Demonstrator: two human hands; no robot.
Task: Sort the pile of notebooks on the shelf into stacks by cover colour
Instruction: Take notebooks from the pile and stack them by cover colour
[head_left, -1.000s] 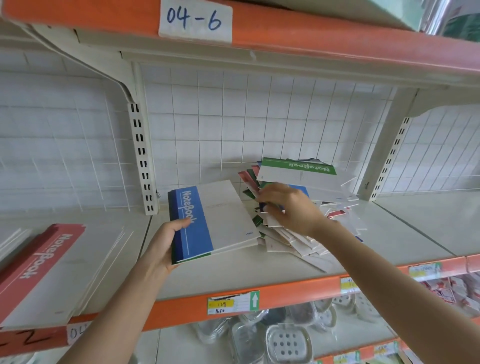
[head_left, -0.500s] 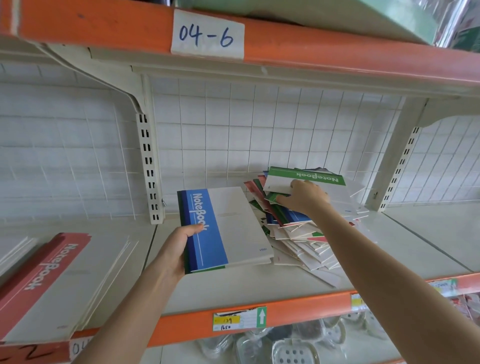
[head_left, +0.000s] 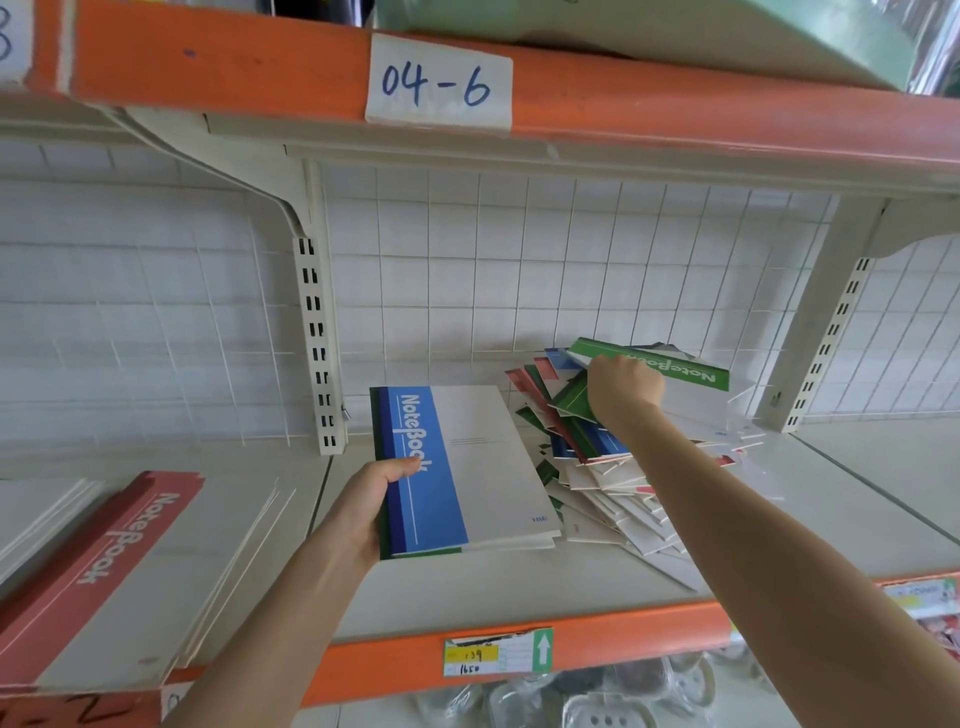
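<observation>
A messy pile of notebooks with red, green and blue spines lies on the shelf at centre right. On top of it sits a green-spined notebook. My right hand reaches into the pile and grips the left edge of that green notebook. My left hand grips the spine side of a small stack with a blue-spined notebook on top and a green one showing beneath. A stack topped by a red-spined notebook lies at the left.
A white wire grid backs the shelf, with slotted uprights at left and right. An orange rail with a price tag runs along the front edge. Another orange rail labelled 04-6 is overhead. Plastic soap dishes lie on the shelf below.
My right hand has moved up and back from the middle of the pile to the top green notebook and taken its edge. The left hand still holds the blue-topped stack.
</observation>
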